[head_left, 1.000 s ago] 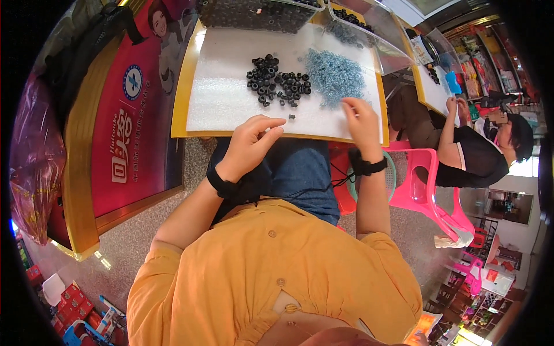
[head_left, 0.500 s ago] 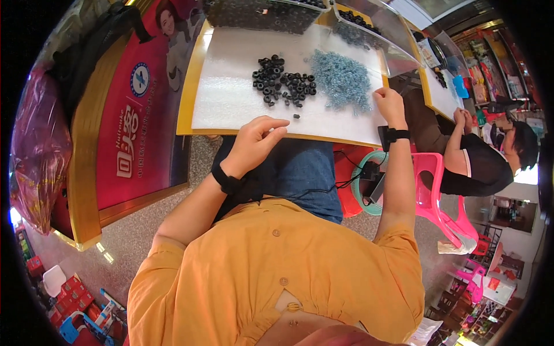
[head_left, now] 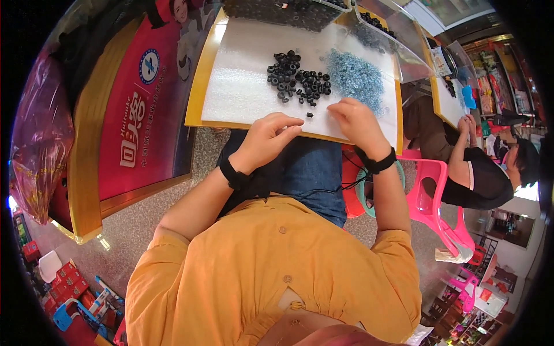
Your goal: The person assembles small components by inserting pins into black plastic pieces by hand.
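Observation:
On the white padded board (head_left: 231, 86), small black ring-like parts (head_left: 285, 69) lie in a loose heap. To their right spreads a pile of tiny clear-blue pieces (head_left: 356, 78). A single black part (head_left: 310, 115) sits apart near the board's front edge, between my hands. My left hand (head_left: 268, 138) rests at that edge, thumb and forefinger drawn together just left of the lone part. Just to its right, my right hand (head_left: 358, 124) has its fingertips pinched, below the blue pile. Whatever either hand pinches is too small or hidden to make out.
Clear plastic bins of black parts (head_left: 283, 14) stand along the board's far side. A pink plastic chair (head_left: 430, 187) is at the right. Beyond it, another person in black (head_left: 490, 176) works at a second board. A wooden-edged pink counter (head_left: 135, 115) is at the left.
My right hand has moved left from beside the blue pile toward the lone black part. My left hand stays by the front edge. The whole view has shifted slightly.

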{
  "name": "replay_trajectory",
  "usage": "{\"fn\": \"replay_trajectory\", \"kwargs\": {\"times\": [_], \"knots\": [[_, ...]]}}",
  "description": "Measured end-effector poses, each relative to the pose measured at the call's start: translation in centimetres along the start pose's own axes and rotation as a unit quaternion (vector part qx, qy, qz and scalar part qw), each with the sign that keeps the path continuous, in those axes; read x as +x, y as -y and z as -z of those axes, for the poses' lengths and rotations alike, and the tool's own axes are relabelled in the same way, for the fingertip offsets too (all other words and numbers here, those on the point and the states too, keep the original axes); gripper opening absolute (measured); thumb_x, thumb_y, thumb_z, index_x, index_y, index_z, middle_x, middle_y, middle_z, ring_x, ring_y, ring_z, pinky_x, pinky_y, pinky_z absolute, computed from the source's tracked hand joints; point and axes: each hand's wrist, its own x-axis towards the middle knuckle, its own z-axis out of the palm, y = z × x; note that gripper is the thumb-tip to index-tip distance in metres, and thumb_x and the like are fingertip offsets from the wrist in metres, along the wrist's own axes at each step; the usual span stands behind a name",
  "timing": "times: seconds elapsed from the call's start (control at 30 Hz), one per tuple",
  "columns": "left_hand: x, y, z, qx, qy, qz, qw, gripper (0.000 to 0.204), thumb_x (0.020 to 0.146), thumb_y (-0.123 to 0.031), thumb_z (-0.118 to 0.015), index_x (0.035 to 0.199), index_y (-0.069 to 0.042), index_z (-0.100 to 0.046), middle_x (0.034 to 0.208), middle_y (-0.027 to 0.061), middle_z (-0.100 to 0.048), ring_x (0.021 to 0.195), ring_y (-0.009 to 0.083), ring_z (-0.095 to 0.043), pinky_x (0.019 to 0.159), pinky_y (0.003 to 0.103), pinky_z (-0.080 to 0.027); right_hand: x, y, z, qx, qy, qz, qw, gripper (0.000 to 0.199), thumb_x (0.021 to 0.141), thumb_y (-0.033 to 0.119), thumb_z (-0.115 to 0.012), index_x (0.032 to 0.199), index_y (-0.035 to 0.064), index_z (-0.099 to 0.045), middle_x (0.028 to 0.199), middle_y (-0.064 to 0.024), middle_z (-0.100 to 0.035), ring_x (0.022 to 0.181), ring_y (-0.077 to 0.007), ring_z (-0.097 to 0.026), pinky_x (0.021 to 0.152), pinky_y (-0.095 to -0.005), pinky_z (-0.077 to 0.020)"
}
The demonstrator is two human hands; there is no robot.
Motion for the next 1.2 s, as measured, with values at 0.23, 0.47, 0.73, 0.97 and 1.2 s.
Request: {"fn": "replay_trajectory", "kwargs": {"times": [0.23,0.47,0.73,0.97,1.2], "knots": [[0.1,-0.3,0.1,-0.009,0.000,-0.001,1.000,0.021,0.094,-0.018,-0.065,0.107,-0.004,-0.072,0.089,0.0064,-0.067,0.078,0.0142,-0.059,0.070,0.026,-0.047,5.7,-1.6,-0.1,-0.056,-0.064,-0.027,0.996,0.015,0.088,0.018,-0.062,0.097,0.0113,-0.074,0.087,-0.0118,-0.065,0.085,-0.0339,-0.065,0.073,-0.0428,-0.0531],[0.2,0.1,0.3,0.000,-0.004,-0.018,1.000,0.020,0.094,-0.018,-0.064,0.107,-0.004,-0.072,0.089,0.0064,-0.067,0.076,0.0138,-0.059,0.068,0.026,-0.047,9.9,0.3,-1.8,-0.036,-0.064,-0.014,0.997,0.018,0.087,0.021,-0.066,0.096,0.0069,-0.074,0.088,-0.0141,-0.065,0.084,-0.0335,-0.064,0.074,-0.0401,-0.0520],[0.3,0.3,0.3,-0.024,-0.031,-0.013,0.999,0.023,0.092,-0.020,-0.065,0.107,-0.004,-0.072,0.091,0.0116,-0.068,0.076,0.0203,-0.064,0.069,0.030,-0.051,9.0,-0.3,-1.2,0.039,-0.075,-0.016,0.996,0.022,0.091,0.022,-0.065,0.104,0.0051,-0.071,0.083,-0.0085,-0.065,0.083,-0.0247,-0.064,0.075,-0.0333,-0.0511],[0.1,-0.6,0.9,-0.061,-0.038,-0.103,0.992,0.025,0.093,-0.012,-0.066,0.117,-0.005,-0.069,0.099,0.0052,-0.064,0.083,0.0119,-0.058,0.073,0.024,-0.046,0.7,5.2,0.2,0.546,0.128,-0.189,0.806,0.022,0.099,0.021,-0.060,0.109,0.0020,-0.064,0.079,0.0031,-0.056,0.063,-0.0019,-0.044,0.054,-0.0176,-0.0339],[-0.7,-1.7,-0.5,-0.103,0.004,-0.129,0.986,0.032,0.088,-0.008,-0.071,0.121,-0.006,-0.067,0.101,0.0038,-0.061,0.077,0.0086,-0.054,0.068,0.021,-0.044,-3.0,5.1,-1.3,0.732,0.103,-0.181,0.649,0.024,0.099,0.026,-0.061,0.105,0.0024,-0.063,0.075,0.0033,-0.052,0.061,-0.0045,-0.041,0.054,-0.0197,-0.0323]]}}
